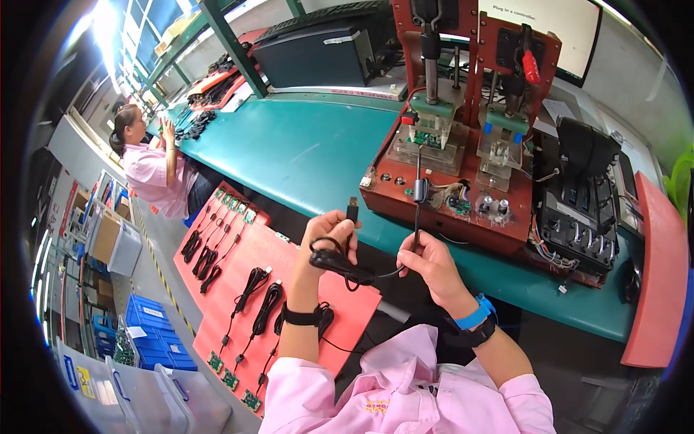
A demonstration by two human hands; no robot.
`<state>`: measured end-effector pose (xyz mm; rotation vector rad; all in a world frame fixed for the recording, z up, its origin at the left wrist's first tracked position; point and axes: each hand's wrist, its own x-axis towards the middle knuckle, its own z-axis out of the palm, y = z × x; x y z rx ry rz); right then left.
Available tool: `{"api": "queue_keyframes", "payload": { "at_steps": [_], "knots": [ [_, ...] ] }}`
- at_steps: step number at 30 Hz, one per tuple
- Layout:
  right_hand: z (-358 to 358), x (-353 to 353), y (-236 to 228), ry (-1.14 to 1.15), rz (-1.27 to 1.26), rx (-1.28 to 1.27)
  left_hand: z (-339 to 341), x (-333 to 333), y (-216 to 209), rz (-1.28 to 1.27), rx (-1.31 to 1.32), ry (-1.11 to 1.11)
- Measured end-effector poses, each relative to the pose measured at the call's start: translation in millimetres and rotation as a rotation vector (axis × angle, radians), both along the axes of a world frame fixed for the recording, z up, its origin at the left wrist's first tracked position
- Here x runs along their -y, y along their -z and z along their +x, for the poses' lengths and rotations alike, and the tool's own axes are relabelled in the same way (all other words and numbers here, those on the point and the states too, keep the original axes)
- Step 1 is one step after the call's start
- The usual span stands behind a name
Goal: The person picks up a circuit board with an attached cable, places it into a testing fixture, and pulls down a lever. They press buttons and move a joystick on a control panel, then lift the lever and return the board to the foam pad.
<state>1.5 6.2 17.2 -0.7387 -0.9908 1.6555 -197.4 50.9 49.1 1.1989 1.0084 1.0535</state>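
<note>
My left hand [332,239] is closed round a bundled black USB cable [338,265], and its USB plug [353,210] sticks up above my fingers. With thumb and fingers my right hand [432,269] pinches the same cable farther along. From there the cable rises past a black ferrite block [421,190] to a green circuit board [426,139]. That board lies in the left clear holder [434,155] of a red test fixture [452,217], under its raised green press plate [434,108]. Exactly where the cable joins the board is too small to tell.
Left of me, red foam sheets [246,275] carry several bundled cables with circuit boards. The green bench [289,145] holds a black computer case [314,61]. A black device with wiring [575,210] stands right of the fixture. A co-worker [155,163] sits at the far left.
</note>
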Motion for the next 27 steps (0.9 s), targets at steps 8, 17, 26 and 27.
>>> {"api": "queue_keyframes", "payload": {
  "at_steps": [8, 17, 26, 27],
  "knots": [
    [8.3, -2.2, 5.5, 0.022, 0.017, 0.080, 15.2, -23.9, 3.4, -0.106, 0.013, 0.106],
    [6.7, -0.7, -4.4, -0.009, 0.027, 0.114, 6.8, -47.9, -11.5, -0.213, 0.071, 0.242],
    [30.3, 18.0, -45.9, 0.074, 0.172, 0.521, -6.0, -62.3, -68.6, 0.273, -0.432, -0.125],
    [33.2, 18.6, -54.3, 0.094, 0.306, 0.688, 0.1, -62.6, -79.2, 0.473, -0.720, -0.124]
  ]
}}
